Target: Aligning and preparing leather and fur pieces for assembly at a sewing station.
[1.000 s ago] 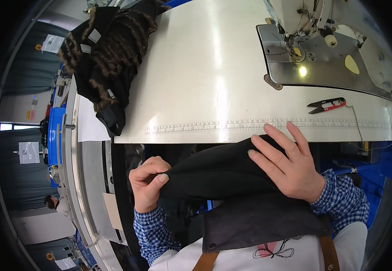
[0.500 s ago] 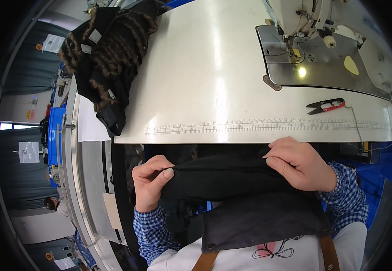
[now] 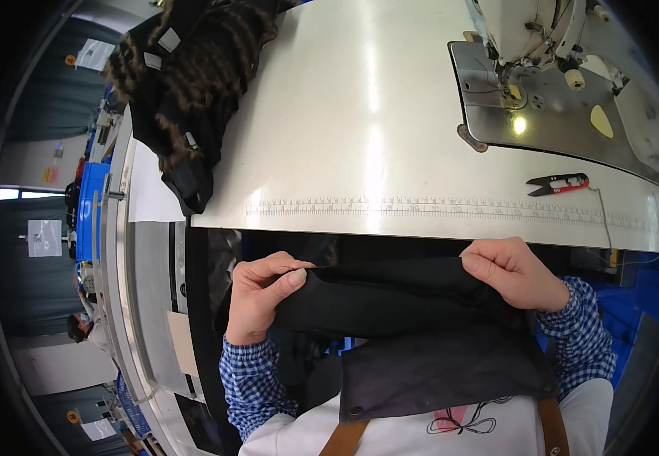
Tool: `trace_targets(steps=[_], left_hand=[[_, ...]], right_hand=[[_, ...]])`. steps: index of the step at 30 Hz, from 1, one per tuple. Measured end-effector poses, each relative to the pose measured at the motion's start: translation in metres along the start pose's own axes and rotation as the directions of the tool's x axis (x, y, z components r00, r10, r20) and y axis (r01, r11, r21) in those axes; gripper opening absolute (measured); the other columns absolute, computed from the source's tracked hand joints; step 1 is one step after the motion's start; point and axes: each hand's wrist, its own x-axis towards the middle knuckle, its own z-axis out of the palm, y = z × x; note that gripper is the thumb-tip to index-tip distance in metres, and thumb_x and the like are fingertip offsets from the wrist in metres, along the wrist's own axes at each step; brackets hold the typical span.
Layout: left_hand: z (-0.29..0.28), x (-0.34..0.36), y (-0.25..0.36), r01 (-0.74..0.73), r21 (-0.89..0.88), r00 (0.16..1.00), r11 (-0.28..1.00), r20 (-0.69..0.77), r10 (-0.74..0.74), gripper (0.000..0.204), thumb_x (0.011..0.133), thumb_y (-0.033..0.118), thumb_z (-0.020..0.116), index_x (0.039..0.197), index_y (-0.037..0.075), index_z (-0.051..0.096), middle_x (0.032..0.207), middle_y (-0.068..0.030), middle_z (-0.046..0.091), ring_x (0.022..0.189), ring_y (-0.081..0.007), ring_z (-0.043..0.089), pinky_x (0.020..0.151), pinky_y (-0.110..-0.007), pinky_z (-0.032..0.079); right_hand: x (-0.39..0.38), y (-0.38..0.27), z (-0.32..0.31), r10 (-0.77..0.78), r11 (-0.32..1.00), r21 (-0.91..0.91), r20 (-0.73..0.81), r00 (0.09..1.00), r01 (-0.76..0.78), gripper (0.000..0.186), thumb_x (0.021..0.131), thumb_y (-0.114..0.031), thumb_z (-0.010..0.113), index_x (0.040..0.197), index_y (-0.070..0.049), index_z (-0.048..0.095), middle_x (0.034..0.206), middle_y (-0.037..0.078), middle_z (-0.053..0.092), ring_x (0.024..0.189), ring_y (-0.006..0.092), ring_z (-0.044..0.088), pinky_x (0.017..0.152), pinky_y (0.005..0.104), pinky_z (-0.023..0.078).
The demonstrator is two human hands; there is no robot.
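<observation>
The cloth [image 3: 390, 298] is hanging between both hands, on the near side of the table [image 3: 306, 137] and just beyond the apron [image 3: 436, 372]. For good handling, both hands should be pulling equally, so that the far edge is running straight and the fold is lying smooth; too much tension would probably be distorting the fabric. The left hand [image 3: 265, 295] is pinching the left end between thumb and curled forefinger, pointing far and right. The right hand [image 3: 515, 272] is gripping the right end likewise, pointing left, its checked sleeve [image 3: 578, 330] coming from the near right.
</observation>
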Motion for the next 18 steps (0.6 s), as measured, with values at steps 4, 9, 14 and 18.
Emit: trace_targets(steps=[4, 9, 14, 18], left_hand=[[-0.004, -0.002, -0.006, -0.044, 0.037, 0.999, 0.998, 0.003, 0.044, 0.026, 0.078, -0.002, 0.076, 0.103, -0.001, 0.073, 0.087, -0.0071, 0.069, 0.079, -0.0126, 0.062, 0.075, -0.023, 0.049], [-0.006, -0.005, -0.021, -0.23, -0.097, 0.968, 0.968, 0.077, 0.237, 0.036, 0.068, -0.004, 0.082, 0.103, -0.003, 0.072, 0.086, -0.011, 0.07, 0.077, -0.0167, 0.062, 0.069, -0.026, 0.048], [-0.013, 0.0, -0.028, -0.3, -0.091, 0.897, 0.95, 0.312, 0.313, 0.031, 0.071, -0.005, 0.08, 0.101, -0.003, 0.072, 0.084, -0.0126, 0.069, 0.076, -0.0182, 0.062, 0.068, -0.026, 0.048], [-0.012, -0.008, -0.023, -0.19, -0.093, 0.938, 0.977, 0.276, 0.209, 0.032, 0.072, -0.006, 0.079, 0.103, -0.003, 0.072, 0.086, -0.0113, 0.068, 0.078, -0.017, 0.061, 0.069, -0.025, 0.048]], right_hand=[[0.0, 0.005, -0.002, 0.036, 0.997, 0.069, 0.007, 0.999, -0.036, 0.027, 0.103, -0.021, 0.052, 0.093, 0.002, 0.062, 0.07, -0.006, 0.049, 0.066, 0.0034, 0.04, 0.06, 0.0213, 0.038], [-0.002, 0.019, 0.003, 0.099, 0.946, 0.309, -0.002, 0.995, -0.093, 0.027, 0.103, -0.022, 0.05, 0.096, 0.001, 0.063, 0.081, -0.006, 0.054, 0.077, 0.0024, 0.045, 0.071, 0.0204, 0.041], [-0.001, 0.014, 0.008, 0.14, 0.774, 0.627, -0.028, 0.99, -0.091, 0.026, 0.103, -0.021, 0.049, 0.103, 0.001, 0.064, 0.097, -0.002, 0.063, 0.09, 0.0042, 0.053, 0.085, 0.022, 0.043], [-0.002, 0.017, 0.01, 0.092, 0.801, 0.597, -0.037, 0.995, -0.052, 0.026, 0.104, -0.021, 0.049, 0.103, 0.001, 0.064, 0.098, -0.001, 0.064, 0.09, 0.0044, 0.054, 0.085, 0.0213, 0.043]])
